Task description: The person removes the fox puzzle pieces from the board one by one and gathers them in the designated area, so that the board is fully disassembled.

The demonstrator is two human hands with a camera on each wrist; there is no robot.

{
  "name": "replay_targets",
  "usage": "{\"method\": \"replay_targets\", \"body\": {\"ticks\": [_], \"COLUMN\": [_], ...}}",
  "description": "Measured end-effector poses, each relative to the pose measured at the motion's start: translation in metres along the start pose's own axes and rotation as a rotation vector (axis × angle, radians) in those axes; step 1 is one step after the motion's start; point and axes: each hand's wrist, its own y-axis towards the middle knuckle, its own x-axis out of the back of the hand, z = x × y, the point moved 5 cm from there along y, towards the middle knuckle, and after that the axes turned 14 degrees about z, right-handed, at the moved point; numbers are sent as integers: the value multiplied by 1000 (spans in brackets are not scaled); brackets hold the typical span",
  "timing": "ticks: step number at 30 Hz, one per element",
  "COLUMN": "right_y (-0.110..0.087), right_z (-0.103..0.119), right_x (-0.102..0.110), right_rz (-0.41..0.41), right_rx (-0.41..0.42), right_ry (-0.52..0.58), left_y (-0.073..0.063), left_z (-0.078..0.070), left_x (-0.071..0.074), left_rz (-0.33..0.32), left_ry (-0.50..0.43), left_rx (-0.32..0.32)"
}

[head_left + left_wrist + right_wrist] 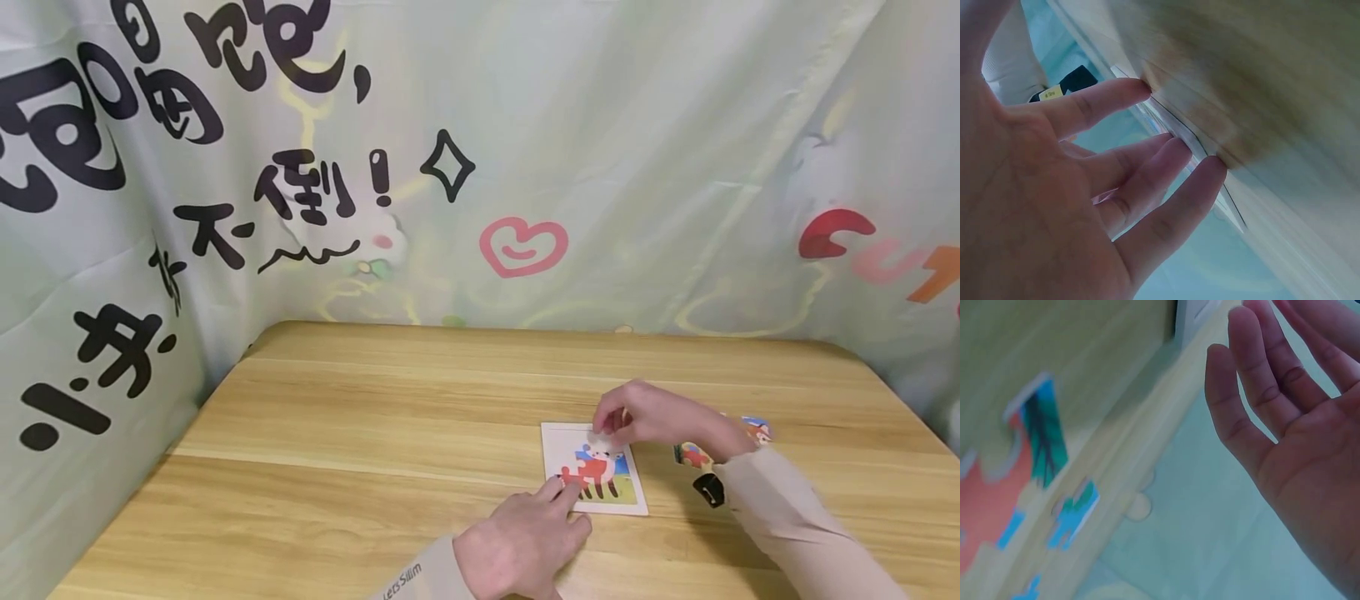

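A picture puzzle in a white square board (640, 500) lies on the table, showing a red animal with a pale face. My left hand (525, 533) rests at its lower left, fingers spread and fairly straight, fingertips on the board's near edge; the left wrist view shows those fingertips (1213, 165) right at the thin board. Over the board's top edge, my right hand (648, 412) bends down, thumb and forefinger pinching at the pale-faced puzzle piece (602, 452). In the right wrist view, the outer fingers (1250, 362) are loosely bent and the pinch is out of frame.
Loose puzzle pieces lie right of the board: one (759, 429) beyond the right forearm, another (693, 454) beside it. A black device (708, 490) sits at the right wrist. A printed cloth (637, 167) hangs behind the wooden table (337, 433) and along its left side.
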Motion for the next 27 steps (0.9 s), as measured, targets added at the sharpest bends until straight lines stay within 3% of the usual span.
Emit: {"method": "replay_targets", "body": {"ticks": [13,20,27], "right_y": [13,15,15], "right_z": [1,2,4], "right_x": [-20,-24,-27], "right_rz": [58,29,47], "right_rx": [-8,-31,-30], "right_ry": [53,-3,25], "left_y": [2,0,0], "left_z": [-2,0,1], "left_x": [1,2,1], "left_rz": [6,20,21], "left_ry": [4,51,50], "left_rx": [0,21,14]}}
